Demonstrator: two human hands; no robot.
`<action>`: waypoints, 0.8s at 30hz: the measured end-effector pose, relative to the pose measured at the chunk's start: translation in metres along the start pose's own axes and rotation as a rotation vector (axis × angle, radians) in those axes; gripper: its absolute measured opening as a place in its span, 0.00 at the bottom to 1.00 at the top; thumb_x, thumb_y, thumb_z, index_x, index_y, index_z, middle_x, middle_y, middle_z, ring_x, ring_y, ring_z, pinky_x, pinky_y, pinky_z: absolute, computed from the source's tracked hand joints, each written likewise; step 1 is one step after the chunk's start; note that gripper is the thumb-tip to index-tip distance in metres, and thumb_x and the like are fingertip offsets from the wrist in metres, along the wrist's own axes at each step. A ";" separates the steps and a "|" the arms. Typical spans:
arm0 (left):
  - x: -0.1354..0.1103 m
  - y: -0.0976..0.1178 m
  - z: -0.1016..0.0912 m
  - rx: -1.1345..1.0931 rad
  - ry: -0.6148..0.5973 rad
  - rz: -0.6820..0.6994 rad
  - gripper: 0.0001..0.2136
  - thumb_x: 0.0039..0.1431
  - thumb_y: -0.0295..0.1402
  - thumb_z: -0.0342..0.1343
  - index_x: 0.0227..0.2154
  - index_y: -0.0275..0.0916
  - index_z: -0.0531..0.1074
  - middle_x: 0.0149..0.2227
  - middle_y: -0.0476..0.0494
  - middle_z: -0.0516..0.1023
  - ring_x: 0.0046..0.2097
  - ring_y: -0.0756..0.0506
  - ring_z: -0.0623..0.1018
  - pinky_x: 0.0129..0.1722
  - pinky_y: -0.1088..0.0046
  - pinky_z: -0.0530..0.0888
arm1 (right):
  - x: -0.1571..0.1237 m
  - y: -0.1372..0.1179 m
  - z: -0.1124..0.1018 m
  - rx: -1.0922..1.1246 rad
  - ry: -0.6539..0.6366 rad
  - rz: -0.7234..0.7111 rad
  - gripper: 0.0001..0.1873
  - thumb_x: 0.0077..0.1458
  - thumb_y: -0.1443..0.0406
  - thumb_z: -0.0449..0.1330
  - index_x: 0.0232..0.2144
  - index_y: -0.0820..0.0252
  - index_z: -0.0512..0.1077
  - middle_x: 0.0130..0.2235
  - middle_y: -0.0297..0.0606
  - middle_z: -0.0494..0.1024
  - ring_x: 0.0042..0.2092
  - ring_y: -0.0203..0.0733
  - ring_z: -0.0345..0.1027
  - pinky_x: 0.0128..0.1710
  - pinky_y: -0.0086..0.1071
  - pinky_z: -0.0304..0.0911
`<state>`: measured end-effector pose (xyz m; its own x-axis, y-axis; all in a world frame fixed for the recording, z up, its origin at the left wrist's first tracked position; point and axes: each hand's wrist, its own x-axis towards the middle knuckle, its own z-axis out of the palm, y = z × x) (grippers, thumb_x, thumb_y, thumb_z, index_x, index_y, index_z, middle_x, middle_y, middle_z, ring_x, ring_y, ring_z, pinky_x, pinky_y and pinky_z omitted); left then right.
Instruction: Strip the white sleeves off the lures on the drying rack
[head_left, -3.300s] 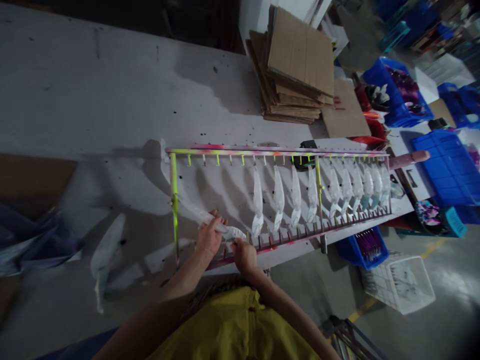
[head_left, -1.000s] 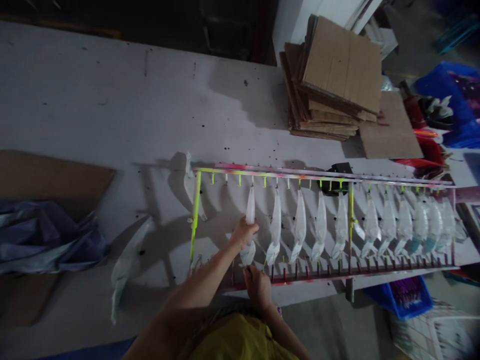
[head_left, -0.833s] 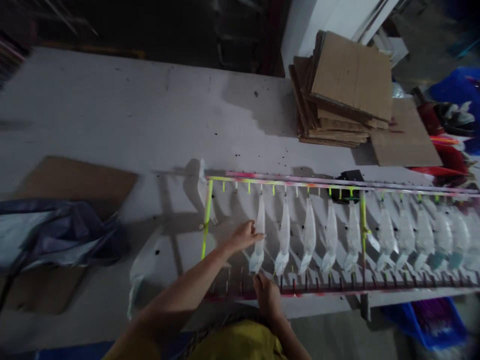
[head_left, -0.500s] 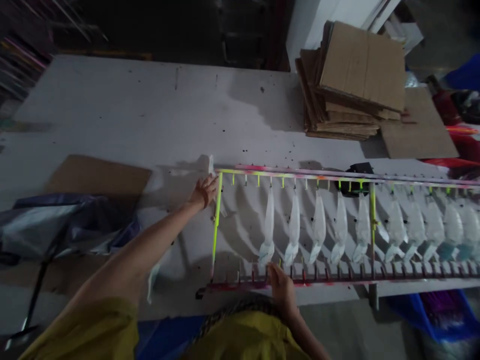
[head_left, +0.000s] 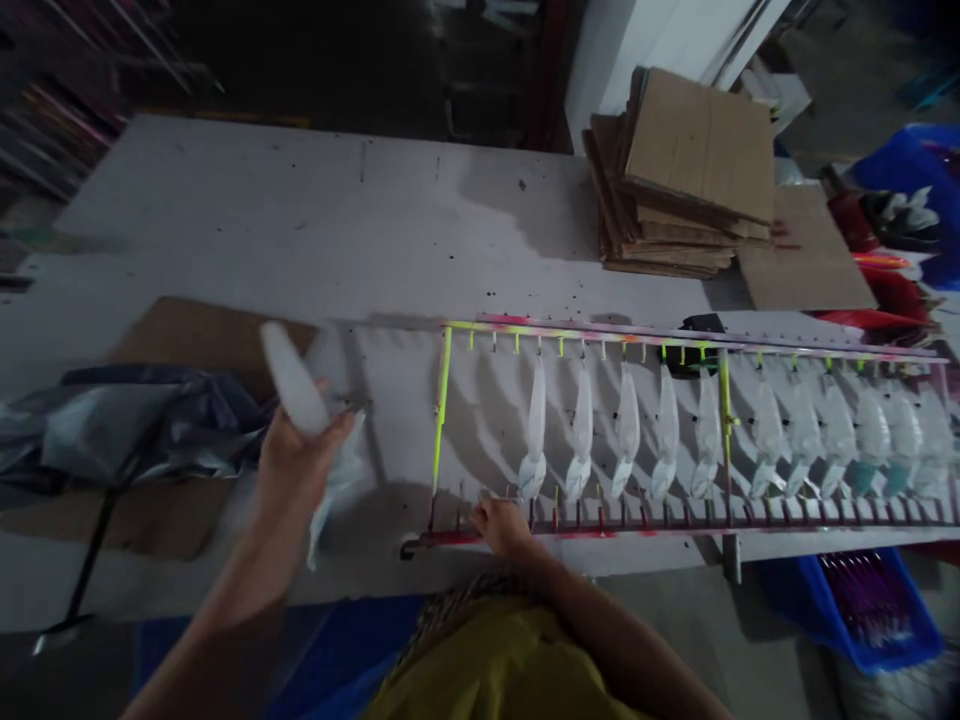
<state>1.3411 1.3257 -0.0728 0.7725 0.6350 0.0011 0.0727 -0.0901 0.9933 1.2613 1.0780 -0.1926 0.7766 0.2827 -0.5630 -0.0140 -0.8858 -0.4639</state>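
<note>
Left grip (head_left: 296,470): clenched on white strip (head_left: 292,378) | right grip (head_left: 501,527): on rack rail (head_left: 450,537), closure unclear

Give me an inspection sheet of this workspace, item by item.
Surface: grey table, dark-speckled.
Job's things: long rack with neon-yellow uprights, paint-marked rails, and a row of white flexible pieces hanging from it.
Clutter: stacked cardboard sheets; crumpled dark plastic sheet.
Grips: left grip holds a white piece; right grip is on the rack's lower rail.
Cables: nothing seen.
Surroundings: blue crate of purple items on the floor.
</note>
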 end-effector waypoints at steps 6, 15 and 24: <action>-0.095 -0.031 0.060 -0.742 -0.063 -0.466 0.19 0.37 0.31 0.70 0.33 0.44 0.67 0.29 0.55 0.70 0.33 0.51 0.73 0.42 0.67 0.73 | -0.012 0.002 0.003 0.020 0.131 -0.009 0.11 0.63 0.66 0.53 0.35 0.60 0.76 0.34 0.40 0.81 0.36 0.37 0.73 0.32 0.26 0.56; -0.114 -0.071 0.079 -0.679 -0.098 -0.618 0.21 0.37 0.30 0.70 0.34 0.43 0.67 0.28 0.57 0.69 0.30 0.54 0.71 0.39 0.71 0.72 | -0.010 -0.008 -0.001 -0.005 0.105 0.093 0.14 0.63 0.66 0.50 0.35 0.64 0.76 0.34 0.48 0.81 0.36 0.44 0.76 0.31 0.30 0.59; -0.116 -0.081 0.085 -0.717 -0.193 -0.590 0.18 0.36 0.24 0.67 0.32 0.44 0.69 0.30 0.56 0.70 0.32 0.52 0.72 0.42 0.70 0.72 | 0.005 -0.012 -0.009 -0.133 0.014 0.070 0.11 0.57 0.71 0.55 0.35 0.68 0.78 0.34 0.53 0.81 0.38 0.49 0.77 0.34 0.33 0.68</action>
<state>1.2996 1.1940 -0.1636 0.8307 0.2838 -0.4790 0.1295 0.7382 0.6620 1.2708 1.0864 -0.1842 0.7852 0.2144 -0.5809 0.0148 -0.9443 -0.3287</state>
